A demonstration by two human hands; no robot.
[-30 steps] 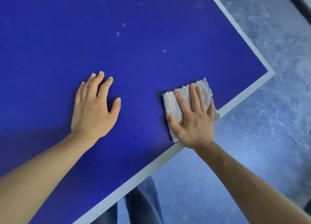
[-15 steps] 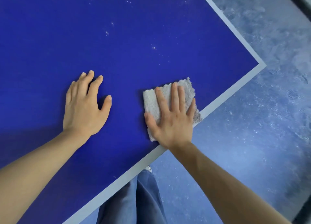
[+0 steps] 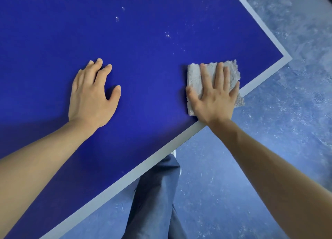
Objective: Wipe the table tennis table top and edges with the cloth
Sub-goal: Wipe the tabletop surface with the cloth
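The left hand (image 3: 91,97), fingers relaxed and slightly spread, rests flat on the blue bench (image 3: 143,41), holding nothing, well apart from the cloth. The right hand (image 3: 213,98), fingers straight and splayed, presses the cloth (image 3: 195,75) flat beside the pale edge stripe (image 3: 156,157), which runs diagonally up to the right. The cloth is a grey, fluffy, folded pad, nearly square, with one frayed corner overhanging the stripe. Pale specks (image 3: 168,35) lie beyond it. The bench corner (image 3: 286,58) lies near, to its right, and is probably the next ground.
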